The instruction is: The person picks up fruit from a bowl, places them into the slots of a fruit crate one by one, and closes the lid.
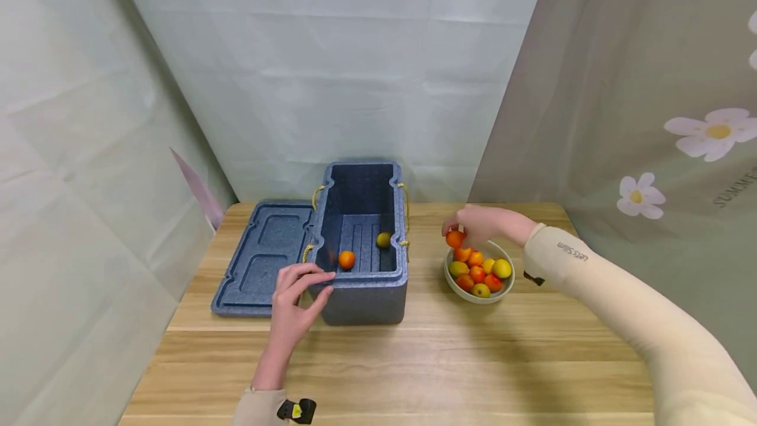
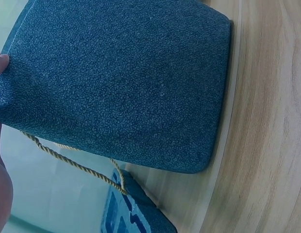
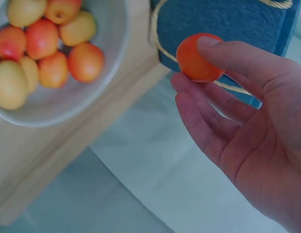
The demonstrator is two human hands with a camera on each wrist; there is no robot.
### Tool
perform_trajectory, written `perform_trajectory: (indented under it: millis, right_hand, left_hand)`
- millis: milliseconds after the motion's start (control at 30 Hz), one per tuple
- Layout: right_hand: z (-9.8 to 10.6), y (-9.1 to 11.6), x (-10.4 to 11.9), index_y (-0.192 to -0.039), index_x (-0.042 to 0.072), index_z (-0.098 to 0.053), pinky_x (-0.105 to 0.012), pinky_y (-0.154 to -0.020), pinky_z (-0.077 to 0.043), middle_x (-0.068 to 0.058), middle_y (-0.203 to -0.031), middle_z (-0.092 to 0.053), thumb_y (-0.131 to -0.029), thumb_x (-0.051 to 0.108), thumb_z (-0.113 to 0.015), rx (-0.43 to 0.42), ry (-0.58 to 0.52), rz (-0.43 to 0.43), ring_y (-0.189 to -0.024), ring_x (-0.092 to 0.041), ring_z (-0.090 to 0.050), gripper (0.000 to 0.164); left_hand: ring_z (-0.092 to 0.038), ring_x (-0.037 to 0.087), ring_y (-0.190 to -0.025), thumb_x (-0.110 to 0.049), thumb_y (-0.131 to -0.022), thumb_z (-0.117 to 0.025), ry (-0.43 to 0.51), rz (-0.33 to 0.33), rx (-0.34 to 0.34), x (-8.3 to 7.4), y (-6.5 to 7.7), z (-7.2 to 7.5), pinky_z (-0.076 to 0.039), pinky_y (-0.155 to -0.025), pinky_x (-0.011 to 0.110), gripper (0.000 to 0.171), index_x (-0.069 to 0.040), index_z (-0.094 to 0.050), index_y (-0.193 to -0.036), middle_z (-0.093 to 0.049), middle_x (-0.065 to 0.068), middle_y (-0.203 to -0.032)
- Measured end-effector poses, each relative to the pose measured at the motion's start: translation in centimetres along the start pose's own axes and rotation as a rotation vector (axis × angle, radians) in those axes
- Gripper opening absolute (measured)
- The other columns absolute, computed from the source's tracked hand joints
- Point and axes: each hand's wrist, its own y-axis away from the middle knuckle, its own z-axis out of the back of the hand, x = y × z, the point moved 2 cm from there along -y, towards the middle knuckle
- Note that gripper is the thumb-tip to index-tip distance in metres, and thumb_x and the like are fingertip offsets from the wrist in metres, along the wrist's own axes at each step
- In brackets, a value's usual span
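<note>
My right hand (image 1: 478, 223) pinches a small round orange-red fruit (image 3: 201, 58) between thumb and fingertips, above the far left rim of the bowl. The pale bowl (image 1: 449, 281) holds several red, orange and yellow fruits (image 3: 42, 39). At the near left corner of the dark blue foam box (image 1: 363, 301), my left hand (image 1: 298, 298) grips the rim, thumb against the outer wall. Lidless, the box shows one orange fruit (image 1: 346, 260) near its front left and one yellow-green fruit (image 1: 384, 240) by its right wall. In the left wrist view most of the left hand is out of frame.
The box's lid (image 1: 260, 268) lies flat on the wooden table (image 1: 414, 373), left of the box. Yellow rope handles (image 1: 407, 215) hang on the box's sides. Pale curtains (image 1: 331, 71) stand behind the table and along both sides.
</note>
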Motion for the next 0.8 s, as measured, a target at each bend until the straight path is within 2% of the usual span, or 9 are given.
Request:
perform_trajectory:
  millis: [67,300,600,800]
  right_hand:
    - [0.8,-0.2,0.3,-0.117,0.015,-0.068,-0.026,-0.072,-0.052,-0.005,-0.111,-0.068,-0.083,-0.003,-0.066,-0.007,0.015,0.009,-0.08,-0.015,-0.058,0.039]
    - [4.0,-0.9,1.7,-0.12,0.017,-0.068,-0.034,-0.087,-0.055,-0.003,-0.114,-0.069,-0.084,-0.001,-0.067,-0.043,0.035,0.026,-0.101,-0.021,-0.061,0.04]
    - [7.9,-2.7,3.5,-0.124,0.013,-0.066,-0.033,-0.084,-0.056,-0.011,-0.118,-0.067,-0.086,0.004,-0.072,-0.041,0.045,0.031,-0.095,-0.024,-0.062,0.04]
    - [10.1,-4.3,5.0,-0.127,0.011,-0.065,-0.035,-0.086,-0.056,-0.012,-0.12,-0.067,-0.086,0.005,-0.072,-0.059,0.074,0.047,-0.096,-0.023,-0.064,0.042]
  left_hand:
    - [-0.051,0.021,-0.101,-0.011,-0.082,-0.079,-0.002,0.005,0.0,0.0,0.0,0.0,-0.033,-0.096,0.024,0.02,-0.012,-0.078,-0.102,-0.067,0.009,-0.101]
    - [-0.052,0.022,-0.101,-0.006,-0.078,-0.081,-0.004,0.009,0.006,-0.1,0.0,0.1,-0.032,-0.096,0.025,0.024,-0.011,-0.078,-0.102,-0.067,0.01,-0.101]
    - [-0.052,0.024,-0.1,0.005,-0.069,-0.082,0.002,0.004,0.004,-0.1,0.0,0.0,-0.032,-0.096,0.025,0.036,-0.01,-0.078,-0.101,-0.067,0.011,-0.101]
    - [-0.052,0.023,-0.101,0.004,-0.07,-0.082,-0.003,0.011,0.006,-0.2,0.0,0.1,-0.033,-0.095,0.025,0.035,-0.011,-0.078,-0.101,-0.067,0.009,-0.101]
